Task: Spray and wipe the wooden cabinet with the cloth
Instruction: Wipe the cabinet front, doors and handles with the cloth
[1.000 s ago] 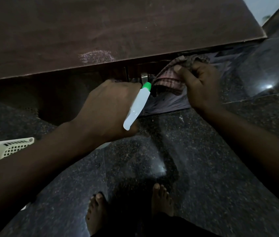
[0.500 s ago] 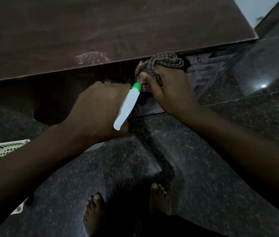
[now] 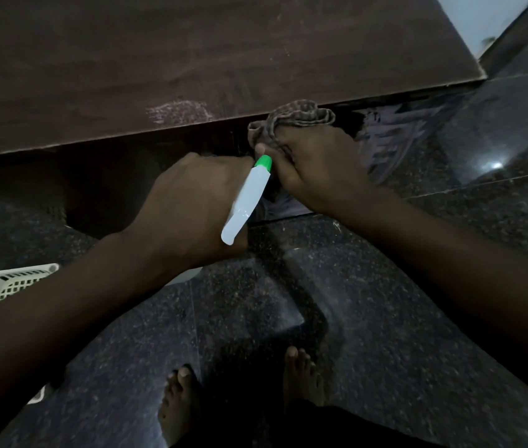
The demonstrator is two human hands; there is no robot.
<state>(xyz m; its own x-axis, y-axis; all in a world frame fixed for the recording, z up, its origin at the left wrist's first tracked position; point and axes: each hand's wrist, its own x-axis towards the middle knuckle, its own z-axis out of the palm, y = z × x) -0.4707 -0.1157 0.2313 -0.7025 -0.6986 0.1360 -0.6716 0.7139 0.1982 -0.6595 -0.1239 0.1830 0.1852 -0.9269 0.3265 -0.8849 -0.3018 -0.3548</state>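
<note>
The right hand is bunching the checked cloth in a closed grip, with the fingers curling round the fabric. It is holding the cloth just under the front edge of the top of the wooden cabinet. The cabinet front there is lying in deep shadow, so the cloth is probably touching it, though that is hard to tell. A loop of cloth is sticking up above the knuckles, level with the edge.

The left hand is gripping the spray bottle, and its fingers are hiding behind the back of the hand. The bottle's white head is slanting up to the right, its green tip sitting just beside the right thumb.

A pale scuff is showing on the cabinet top near the edge, left of the cloth. The person's bare feet are standing on the dark speckled floor. A white lattice basket is sitting at the left, partly behind the left forearm.
</note>
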